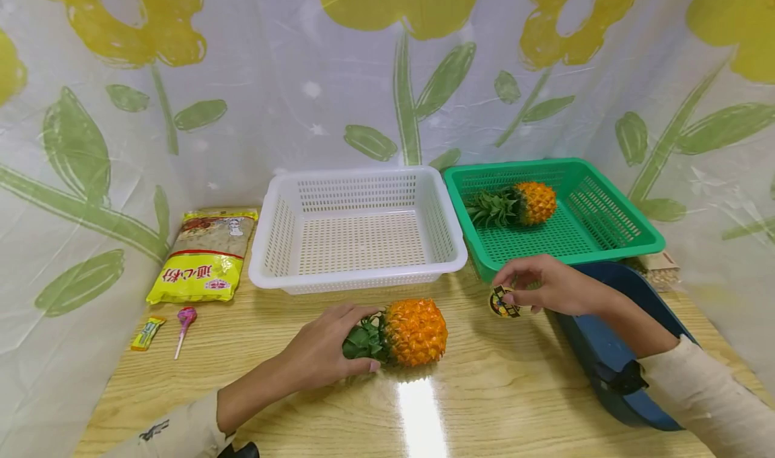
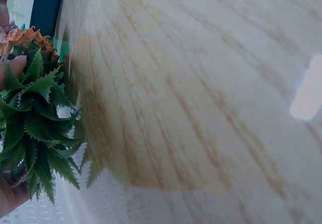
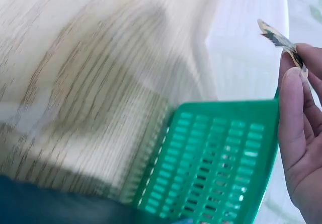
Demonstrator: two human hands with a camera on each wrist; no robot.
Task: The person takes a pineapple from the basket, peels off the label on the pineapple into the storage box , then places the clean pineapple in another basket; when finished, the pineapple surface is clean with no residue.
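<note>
- Here's the left hand (image 1: 323,347), fingers and thumb clamped around the leafy crown of an orange pineapple (image 1: 416,331), just in front of the white basket (image 1: 363,278); the fruit is on its side, knobbly and rounded, its leaves green, pointed and saw-edged, and whether it touches the table I can't tell.
- And the right hand (image 1: 547,286), out to the front right of the white basket: thumb and fingers pinch a thin, round, printed disc (image 1: 500,305), dark with a pale yellowish edge.
- The white basket itself, smooth plastic, rectangular, slotted all over, with a broad rolled rim.
- Just right of it, a green basket (image 1: 575,253) in the same slotted plastic, holding a second pineapple (image 1: 536,202), crown pointing towards the white one.
- Farther front right, a deep blue bin (image 1: 596,364) with rounded corners, partly behind the right forearm.
- Left of the white basket, a glossy yellow-and-clear bag (image 1: 206,256); in front of that bag, a round-headed lollipop (image 1: 186,315) and a small shiny wrapper (image 1: 147,333).
- Under everything, a glossy wood-grained table (image 1: 514,391).
</note>
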